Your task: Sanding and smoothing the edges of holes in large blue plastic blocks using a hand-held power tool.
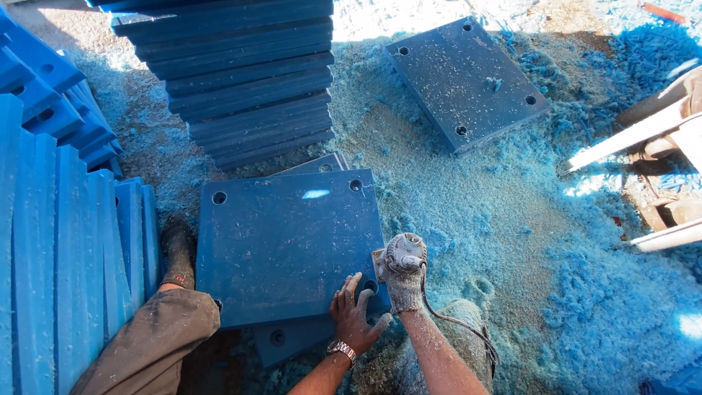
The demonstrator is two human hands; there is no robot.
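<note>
Head view of edge work on a blue plastic plate (281,245) lying flat on the shaving-covered floor (468,219), atop at least one similar plate (292,338) whose corner shows beneath it. The right hand (404,285), in a dusty work glove, is clamped around a small corded power tool (401,254) set against the plate's right edge, just above the near right corner hole (371,286). The bare left hand (355,314), wearing a wristwatch (341,350), lies flat with fingers spread on the plate's near right corner, pressing it down and grasping nothing. The step in hand appears to be trimming or chamfering that edge near the corner; whether the cutter is turning cannot be told. A next pass would call for steady downward pressure from the left hand, fingers kept away from the tool, and the cable (457,325) held clear. A finished-looking plate (464,82) lies apart; a dark stack (241,73) and upright blue plates (44,241) stand alongside.
</note>
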